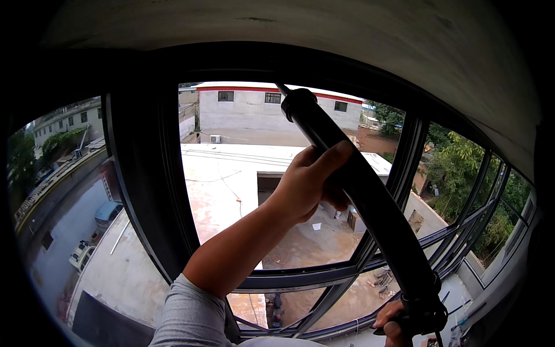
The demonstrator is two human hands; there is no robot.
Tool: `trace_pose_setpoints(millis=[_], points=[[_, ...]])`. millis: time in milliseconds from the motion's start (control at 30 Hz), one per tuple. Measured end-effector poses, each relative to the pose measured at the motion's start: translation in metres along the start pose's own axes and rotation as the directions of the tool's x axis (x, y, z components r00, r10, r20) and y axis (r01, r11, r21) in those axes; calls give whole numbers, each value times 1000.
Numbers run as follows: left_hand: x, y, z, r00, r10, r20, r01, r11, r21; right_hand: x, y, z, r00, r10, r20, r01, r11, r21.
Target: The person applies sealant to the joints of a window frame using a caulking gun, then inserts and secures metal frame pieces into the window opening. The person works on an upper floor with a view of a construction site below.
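A long black caulking gun [378, 217] slants up across the view, from the lower right toward the top middle. My left hand [312, 179] is wrapped round its barrel, thumb along the upper side. At the lower right my right hand [393, 324] grips the handle end, its fingers partly cut off by the lower edge. The narrow nozzle [282, 88] points at the dark top rail of the window frame [243, 74]. Whether the tip touches the rail, I cannot tell in the shadow.
Dark window frames [295, 281] surround me, with more panes curving away at the right. Above is a grey ceiling [370, 29]. Outside and below lie a pale flat roof [222, 196], a white building [248, 115] with a red band, trees [457, 168] and parked vehicles [84, 251].
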State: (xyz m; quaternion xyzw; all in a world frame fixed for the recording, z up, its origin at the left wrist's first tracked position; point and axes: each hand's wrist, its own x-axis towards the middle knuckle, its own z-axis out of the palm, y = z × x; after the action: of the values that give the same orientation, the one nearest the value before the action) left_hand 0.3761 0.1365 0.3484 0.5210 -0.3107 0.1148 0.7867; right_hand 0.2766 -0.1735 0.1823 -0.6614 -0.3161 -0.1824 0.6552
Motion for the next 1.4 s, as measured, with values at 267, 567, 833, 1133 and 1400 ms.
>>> trace_pose_setpoints(millis=[267,567,833,1133,1400], points=[[24,-26,28,996,-64,58,63,998,10,-32,11,-13,946,174,-274,-141,981,134],[39,-36,48,993,-106,57,106,994,-4,-24,10,-20,993,40,-108,-13,969,247],[53,-52,54,983,-132,124,138,990,-42,-28,28,-34,989,-48,-138,79,970,230],[88,-77,85,958,-183,222,199,979,-52,-37,67,-79,974,-86,-209,129,971,202],[109,-93,105,946,-224,235,232,973,-4,-33,38,-62,948,-64,-311,122,978,169]])
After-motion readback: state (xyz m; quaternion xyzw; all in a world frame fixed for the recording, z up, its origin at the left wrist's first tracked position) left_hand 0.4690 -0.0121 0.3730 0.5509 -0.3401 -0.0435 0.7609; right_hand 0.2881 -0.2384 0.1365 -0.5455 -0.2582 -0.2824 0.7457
